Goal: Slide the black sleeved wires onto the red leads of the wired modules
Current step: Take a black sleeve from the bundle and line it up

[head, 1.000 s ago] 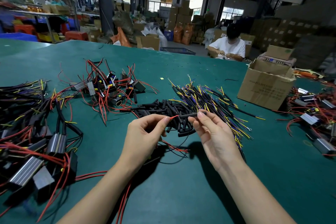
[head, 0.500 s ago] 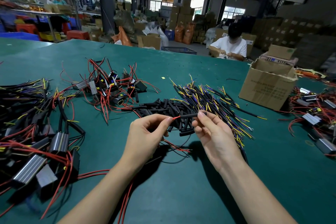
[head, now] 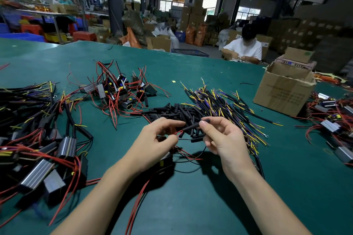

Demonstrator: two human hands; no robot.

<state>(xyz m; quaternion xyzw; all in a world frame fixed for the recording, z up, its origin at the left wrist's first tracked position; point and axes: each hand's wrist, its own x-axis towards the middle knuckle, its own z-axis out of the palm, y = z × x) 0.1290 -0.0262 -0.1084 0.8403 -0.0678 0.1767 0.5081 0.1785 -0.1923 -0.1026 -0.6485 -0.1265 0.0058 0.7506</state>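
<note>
Head view: two bare hands meet over a green table (head: 191,206).
Left hand (head: 152,143): its thumb and fingers pinch a thin red lead (head: 178,132).
Right hand (head: 223,139): its fingertips pinch a short black sleeve (head: 193,126), a soft round tube.
Where they meet: the red lead's tip goes into the near end of the black sleeve, just above the table.
Sleeve pile (head: 172,112): many more black tubes lie in a heap right behind the hands.
Wire pile (head: 225,107): thin black, yellow and blue wires, spread like a fan.
Modules (head: 66,146): shiny ridged metal blocks with red leads, heaped at the left.
Box (head: 282,91): brown cardboard, open on top, far right.
Table: flat, smooth and wide.
Room: a dim warehouse with stacked boxes; a person in a white shirt (head: 246,48) sits at the far side.
</note>
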